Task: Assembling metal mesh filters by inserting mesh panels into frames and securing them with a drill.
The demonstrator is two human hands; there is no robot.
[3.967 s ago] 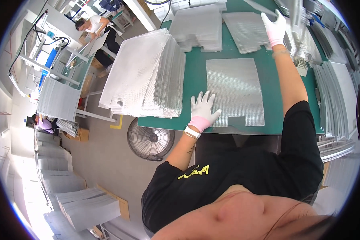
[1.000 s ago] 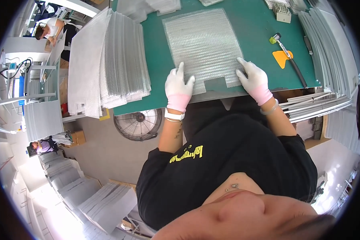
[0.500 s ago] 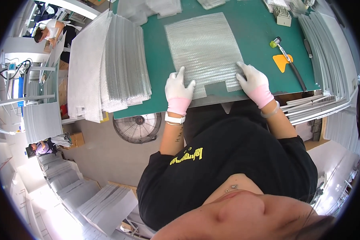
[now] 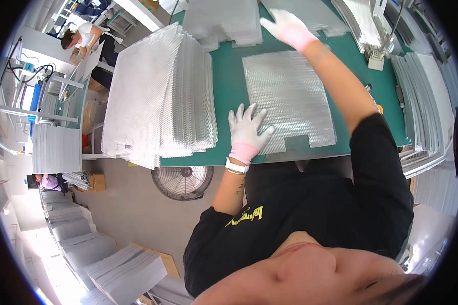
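Observation:
A silvery mesh sheet (image 4: 292, 99) with a square notch in its near edge lies flat on the green-topped table (image 4: 229, 76). My left hand (image 4: 247, 131), in a white glove with a pink cuff, rests at its left edge with fingers spread. Gloved alike, my right hand (image 4: 289, 28) reaches over the table's far part, above and beyond the sheet. Its thumb and forefinger stand apart, and nothing shows between them. Beside it are a far-left pile of mesh sheets (image 4: 221, 20) and another flat sheet (image 4: 315, 18) to its right.
A tall stack of mesh sheets (image 4: 158, 96) stands at the left. Grey panels (image 4: 417, 101) line the right edge. My right arm mostly hides a hammer (image 4: 369, 88) and an orange scraper (image 4: 380, 109). A floor fan (image 4: 183, 180) sits below; a co-worker (image 4: 84, 38) works far left.
My right hand has left the sheet's near right corner and reached to the far side. My left hand stays at the sheet's left edge, its fingers wider apart. The view has shifted.

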